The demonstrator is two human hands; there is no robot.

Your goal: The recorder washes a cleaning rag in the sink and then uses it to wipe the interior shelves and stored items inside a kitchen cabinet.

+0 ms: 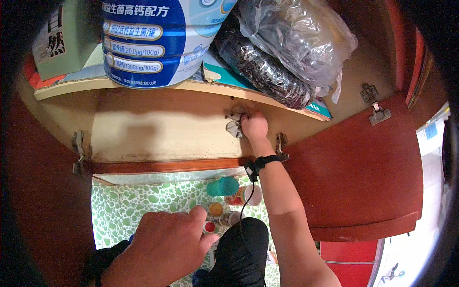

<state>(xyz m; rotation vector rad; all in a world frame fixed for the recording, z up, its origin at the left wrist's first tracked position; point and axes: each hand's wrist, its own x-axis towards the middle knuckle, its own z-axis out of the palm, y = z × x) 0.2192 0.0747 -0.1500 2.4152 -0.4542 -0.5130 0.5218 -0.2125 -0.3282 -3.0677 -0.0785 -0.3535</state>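
Note:
My right hand is inside a wooden cabinet, closed around a crumpled greyish-white cloth against the pale bottom board. Dark smudges show on the board beside it. A black wrist strap with a small device and a cable is on the right wrist. My left hand hovers above the floor in front of the cabinet, holding nothing, its thumb and index finger apart and its other fingers curled.
On the shelf above stand a blue and white tin, a green box and filled plastic bags. Open red-brown doors flank the cabinet. Several containers, one a teal cup, stand on the patterned floor below.

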